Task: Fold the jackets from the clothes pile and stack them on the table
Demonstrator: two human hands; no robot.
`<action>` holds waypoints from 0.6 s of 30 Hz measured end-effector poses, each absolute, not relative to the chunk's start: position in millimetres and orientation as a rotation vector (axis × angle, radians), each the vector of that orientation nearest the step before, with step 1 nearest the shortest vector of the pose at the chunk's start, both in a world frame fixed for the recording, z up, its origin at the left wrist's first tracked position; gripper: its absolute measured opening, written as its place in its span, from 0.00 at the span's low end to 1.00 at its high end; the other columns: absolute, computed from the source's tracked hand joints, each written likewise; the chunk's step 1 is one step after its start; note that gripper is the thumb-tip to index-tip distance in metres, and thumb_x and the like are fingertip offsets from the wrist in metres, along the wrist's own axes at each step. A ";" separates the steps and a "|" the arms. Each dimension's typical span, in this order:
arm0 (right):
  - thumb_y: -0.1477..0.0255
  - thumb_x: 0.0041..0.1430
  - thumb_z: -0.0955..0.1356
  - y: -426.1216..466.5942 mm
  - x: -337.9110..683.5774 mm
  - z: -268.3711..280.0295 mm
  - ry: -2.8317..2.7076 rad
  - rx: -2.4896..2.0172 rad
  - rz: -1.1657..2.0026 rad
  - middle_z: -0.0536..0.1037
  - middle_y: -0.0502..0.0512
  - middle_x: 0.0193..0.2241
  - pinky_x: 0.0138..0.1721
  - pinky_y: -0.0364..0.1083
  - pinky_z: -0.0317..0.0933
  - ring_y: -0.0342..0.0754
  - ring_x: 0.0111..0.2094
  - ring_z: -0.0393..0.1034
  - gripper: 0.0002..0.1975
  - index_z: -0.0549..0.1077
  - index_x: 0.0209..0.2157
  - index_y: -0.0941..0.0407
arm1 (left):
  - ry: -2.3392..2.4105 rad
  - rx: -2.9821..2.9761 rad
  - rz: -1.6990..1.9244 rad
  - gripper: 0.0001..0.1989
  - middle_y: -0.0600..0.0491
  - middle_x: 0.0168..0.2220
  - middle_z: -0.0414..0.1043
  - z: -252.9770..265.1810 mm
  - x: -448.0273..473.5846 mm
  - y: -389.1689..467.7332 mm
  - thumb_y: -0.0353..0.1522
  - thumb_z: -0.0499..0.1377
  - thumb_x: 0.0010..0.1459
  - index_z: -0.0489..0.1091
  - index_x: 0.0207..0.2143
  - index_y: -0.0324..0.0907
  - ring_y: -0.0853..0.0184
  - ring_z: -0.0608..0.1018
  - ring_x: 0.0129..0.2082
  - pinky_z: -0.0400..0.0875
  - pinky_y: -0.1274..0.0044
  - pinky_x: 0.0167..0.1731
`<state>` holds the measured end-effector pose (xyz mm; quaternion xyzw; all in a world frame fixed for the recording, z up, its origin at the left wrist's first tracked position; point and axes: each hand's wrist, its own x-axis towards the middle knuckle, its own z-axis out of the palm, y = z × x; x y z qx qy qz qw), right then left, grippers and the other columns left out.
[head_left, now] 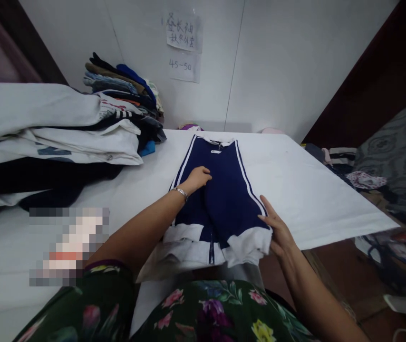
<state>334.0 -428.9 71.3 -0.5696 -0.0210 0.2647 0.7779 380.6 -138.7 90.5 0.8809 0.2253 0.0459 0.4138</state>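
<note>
A navy blue zip jacket [227,190] lies folded on a white table, its collar end away from me. Double white stripes run down both sides, and the cuffs and hem near me are light grey. My left hand [198,177], with a bracelet at the wrist, is over the jacket's left half; its fingers are slightly bent and apart, with no cloth visibly gripped. At the right edge, beside the grey cuff, my right hand [277,227] touches the jacket with fingers spread. Some of its lower fingers are hidden by the cloth.
The white table [313,190] narrows to a corner on the right. A big pile of white and dark clothes [53,123] fills the left, with a stack of folded garments [120,85] behind. Paper notes [183,42] hang on the wall. More clothing [367,179] lies beyond the right edge.
</note>
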 end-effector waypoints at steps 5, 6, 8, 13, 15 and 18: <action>0.61 0.46 0.71 -435.5 341.1 84.3 -0.070 -1.247 0.501 0.77 0.55 0.47 0.49 0.58 0.66 0.58 0.48 0.73 0.49 0.47 0.66 0.47 | 0.512 2.009 0.253 0.17 0.50 0.35 0.73 131.9 400.0 -137.6 0.29 0.55 0.56 0.68 0.50 0.39 0.74 0.71 0.24 0.65 0.82 0.24; 0.60 0.46 0.71 -435.2 340.6 85.0 -0.080 -1.254 0.497 0.77 0.55 0.47 0.49 0.58 0.66 0.58 0.48 0.73 0.48 0.47 0.66 0.47 | 0.505 1.986 0.260 0.17 0.50 0.35 0.73 135.2 401.2 -137.4 0.29 0.55 0.56 0.67 0.50 0.39 0.75 0.71 0.25 0.65 0.82 0.24; 0.61 0.47 0.71 -433.2 336.7 83.1 -0.093 -1.269 0.530 0.77 0.55 0.48 0.49 0.57 0.66 0.57 0.48 0.73 0.47 0.48 0.66 0.47 | 0.513 1.962 0.252 0.19 0.50 0.35 0.73 132.9 399.2 -136.4 0.29 0.56 0.56 0.67 0.51 0.39 0.74 0.71 0.25 0.64 0.82 0.24; 0.66 0.46 0.75 -428.6 320.4 68.3 -0.169 -1.444 0.637 0.69 0.54 0.57 0.55 0.53 0.62 0.55 0.55 0.66 0.48 0.51 0.65 0.48 | 0.677 1.965 0.067 0.30 0.48 0.35 0.72 89.4 376.0 -129.6 0.31 0.61 0.52 0.60 0.57 0.37 0.71 0.72 0.25 0.64 0.81 0.22; 0.63 0.49 0.74 -428.6 317.3 65.5 -0.189 -1.549 0.633 0.68 0.55 0.58 0.56 0.54 0.61 0.55 0.57 0.64 0.47 0.48 0.66 0.48 | 0.716 1.962 -0.008 0.34 0.48 0.36 0.73 72.9 367.6 -127.1 0.33 0.63 0.50 0.57 0.59 0.37 0.69 0.73 0.27 0.65 0.81 0.22; 0.59 0.53 0.72 -427.5 315.9 66.6 -0.233 -1.637 0.597 0.64 0.56 0.60 0.57 0.54 0.60 0.56 0.59 0.60 0.46 0.46 0.67 0.50 | 0.702 1.980 0.002 0.36 0.45 0.42 0.73 63.8 363.0 -124.8 0.31 0.63 0.50 0.55 0.61 0.37 0.67 0.76 0.33 0.68 0.80 0.27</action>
